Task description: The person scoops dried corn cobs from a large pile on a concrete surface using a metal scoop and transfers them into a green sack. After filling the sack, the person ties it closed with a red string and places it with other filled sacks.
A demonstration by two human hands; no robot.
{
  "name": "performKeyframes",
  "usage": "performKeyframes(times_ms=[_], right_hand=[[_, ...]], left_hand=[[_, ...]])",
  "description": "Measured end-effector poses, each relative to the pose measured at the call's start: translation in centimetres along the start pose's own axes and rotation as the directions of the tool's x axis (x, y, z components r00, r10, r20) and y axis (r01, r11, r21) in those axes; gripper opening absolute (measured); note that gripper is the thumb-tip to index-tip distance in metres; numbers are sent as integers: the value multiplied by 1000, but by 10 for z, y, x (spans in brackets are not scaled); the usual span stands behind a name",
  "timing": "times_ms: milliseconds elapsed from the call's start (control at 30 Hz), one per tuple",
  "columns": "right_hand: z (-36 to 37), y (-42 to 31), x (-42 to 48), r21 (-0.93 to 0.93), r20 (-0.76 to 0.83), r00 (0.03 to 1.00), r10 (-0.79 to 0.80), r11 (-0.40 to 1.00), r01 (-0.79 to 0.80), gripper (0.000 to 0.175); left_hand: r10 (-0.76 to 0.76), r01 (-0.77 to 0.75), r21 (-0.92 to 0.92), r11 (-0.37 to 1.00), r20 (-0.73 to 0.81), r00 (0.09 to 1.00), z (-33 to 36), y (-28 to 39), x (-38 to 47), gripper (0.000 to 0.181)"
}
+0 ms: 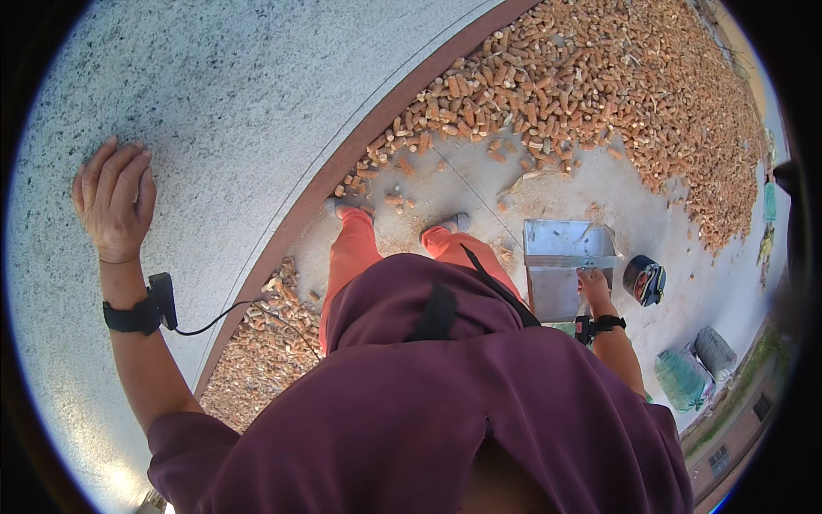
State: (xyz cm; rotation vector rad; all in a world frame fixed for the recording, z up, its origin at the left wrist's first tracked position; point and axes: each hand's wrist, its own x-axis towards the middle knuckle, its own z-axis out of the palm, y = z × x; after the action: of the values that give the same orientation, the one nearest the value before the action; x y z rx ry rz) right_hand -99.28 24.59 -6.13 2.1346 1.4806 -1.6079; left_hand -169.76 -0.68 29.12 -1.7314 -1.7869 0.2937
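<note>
My left hand (119,202) is at the far left, over a speckled grey surface, palm down with nothing in it; its fingers are slightly spread. On the right, my right hand (594,289) grips the handle of a rectangular metal scoop (555,292), whose crossbar spans its middle. The scoop hangs or rests beside my right leg; I cannot tell whether it touches the floor. Both wrists wear black straps with small devices, and a black cable runs from the left one. A round dark container (642,281) with things in or on it stands just right of the scoop.
A large heap of corn cobs (610,83) spreads across the upper right, with loose cobs near my feet. Another pile of cobs or cob pieces (257,360) lies at lower left along a reddish-brown edge (308,186). Filled sacks (684,379) sit at the lower right.
</note>
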Motion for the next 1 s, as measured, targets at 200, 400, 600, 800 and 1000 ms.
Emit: performKeyframes(times_ms=[200,400,600,800,1000], right_hand=[[-9,5,-30,-13,27,999,28,1000,-28,28],[-23,6,-49,28,1,999,36,999,-36,28],[-49,15,-38,31,-75,997,24,999,-21,30],[-53,19,-33,47,-106,993,48,998,-43,31],[-26,38,-39,105,-40,992,116,988,-111,30]], left_hand=[[-23,23,0,1000,23,999,2,-1,0,16],[-54,53,-28,998,-18,998,6,0,-2,17],[-52,50,-38,998,-43,998,9,-1,-1,16],[-55,55,12,998,18,998,12,0,-9,14],[-41,38,51,998,60,997,8,-2,-9,15]])
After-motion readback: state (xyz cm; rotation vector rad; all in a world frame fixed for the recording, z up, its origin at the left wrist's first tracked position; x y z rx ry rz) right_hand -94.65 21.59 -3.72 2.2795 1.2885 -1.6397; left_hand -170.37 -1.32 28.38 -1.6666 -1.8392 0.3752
